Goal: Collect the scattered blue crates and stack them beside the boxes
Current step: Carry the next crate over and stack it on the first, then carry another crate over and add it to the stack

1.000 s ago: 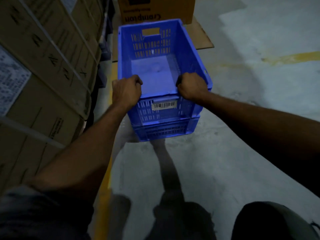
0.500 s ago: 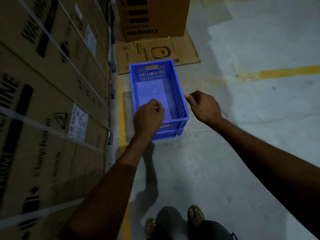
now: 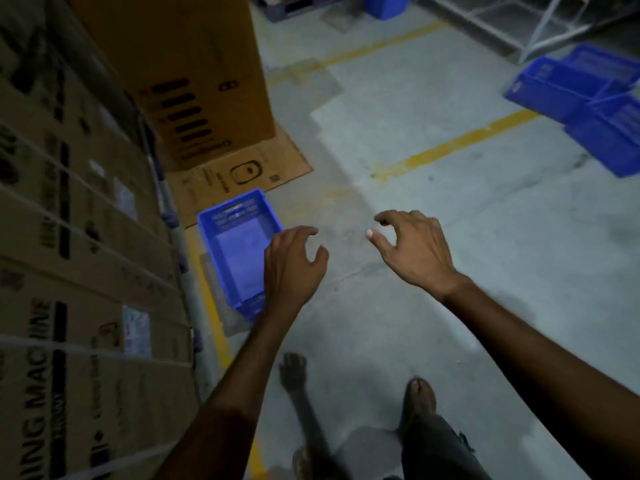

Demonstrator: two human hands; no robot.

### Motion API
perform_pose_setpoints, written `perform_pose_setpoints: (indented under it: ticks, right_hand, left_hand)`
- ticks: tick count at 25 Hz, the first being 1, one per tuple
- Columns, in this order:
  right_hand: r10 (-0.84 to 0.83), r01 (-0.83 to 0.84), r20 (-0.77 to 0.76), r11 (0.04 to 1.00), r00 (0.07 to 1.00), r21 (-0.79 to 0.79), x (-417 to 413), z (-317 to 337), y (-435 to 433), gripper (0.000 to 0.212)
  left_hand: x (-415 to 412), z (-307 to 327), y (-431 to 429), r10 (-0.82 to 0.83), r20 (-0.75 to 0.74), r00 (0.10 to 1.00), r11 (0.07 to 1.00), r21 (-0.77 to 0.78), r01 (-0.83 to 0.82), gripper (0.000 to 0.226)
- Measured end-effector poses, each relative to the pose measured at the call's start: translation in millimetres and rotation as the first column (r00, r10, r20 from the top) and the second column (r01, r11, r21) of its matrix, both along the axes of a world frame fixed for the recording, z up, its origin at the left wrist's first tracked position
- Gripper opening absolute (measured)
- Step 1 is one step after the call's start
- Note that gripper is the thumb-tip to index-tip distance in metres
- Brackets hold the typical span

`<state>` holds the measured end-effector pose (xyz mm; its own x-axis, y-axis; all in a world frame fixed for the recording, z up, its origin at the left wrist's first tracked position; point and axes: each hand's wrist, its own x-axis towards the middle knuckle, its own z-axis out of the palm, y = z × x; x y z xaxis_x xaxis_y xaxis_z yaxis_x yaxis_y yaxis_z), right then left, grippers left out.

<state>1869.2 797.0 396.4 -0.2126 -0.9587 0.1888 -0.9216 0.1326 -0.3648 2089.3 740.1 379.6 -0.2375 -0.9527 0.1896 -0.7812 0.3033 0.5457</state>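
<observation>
A stack of blue crates (image 3: pixel 235 247) stands on the floor right beside the wall of strapped cardboard boxes (image 3: pixel 79 271) on the left. My left hand (image 3: pixel 292 265) hovers above the stack's near right corner, fingers spread, holding nothing. My right hand (image 3: pixel 414 245) is out over bare floor to the right of the stack, also empty with curled, parted fingers. More blue crates (image 3: pixel 588 102) lie scattered at the far right, one tipped on its side. Another blue crate (image 3: pixel 386 5) sits far back at the top.
A tall brown carton (image 3: pixel 194 74) stands on a flattened cardboard sheet (image 3: pixel 242 174) just behind the stack. Yellow floor lines (image 3: pixel 453 145) cross the concrete. A metal rack frame (image 3: pixel 540 26) is at the top right. My bare feet (image 3: pixel 353 386) are below.
Both hands have let go of the crate stack and lifted away from it. The view has risen and swung right, bringing the scattered crates at the far right into sight.
</observation>
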Motion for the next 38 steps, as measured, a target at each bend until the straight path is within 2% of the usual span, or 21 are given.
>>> perform_pose_setpoints:
  ticks: [3,13,18,25,31,34,38]
  right_hand:
    - [-0.115,0.111,0.131,0.993,0.985,0.042,-76,6,36,0.043]
    - [-0.239,0.24,-0.098,0.971,0.966,-0.002,-349,19,49,0.045]
    - [-0.323,0.327,-0.106,0.945,0.941,0.027,-459,11,6,0.044]
    - [-0.447,0.451,-0.074,0.89,0.892,0.061,-616,-3,-74,0.047]
    - [-0.631,0.63,0.01,0.776,0.776,0.042,-761,6,-115,0.049]
    - [-0.68,0.679,0.049,0.733,0.732,0.038,-852,2,-132,0.05]
    - [-0.686,0.685,0.06,0.727,0.725,0.039,-990,-10,-153,0.048]
  left_hand:
    - [-76,14,17,-0.11,0.011,0.994,0.994,-0.021,0.11,0.036]
    - [-374,39,-10,-0.253,-0.01,0.968,0.963,-0.099,0.25,0.049]
    - [-496,33,-62,-0.369,0.036,0.929,0.924,-0.097,0.371,0.051]
    - [-682,11,-175,-0.474,-0.072,0.878,0.881,-0.021,0.474,0.042]
    - [-850,26,-241,-0.598,-0.098,0.795,0.798,0.012,0.602,0.041]
    - [-944,19,-263,-0.641,-0.101,0.761,0.76,0.052,0.647,0.042]
    - [-1082,4,-287,-0.642,-0.133,0.755,0.754,0.07,0.654,0.042]
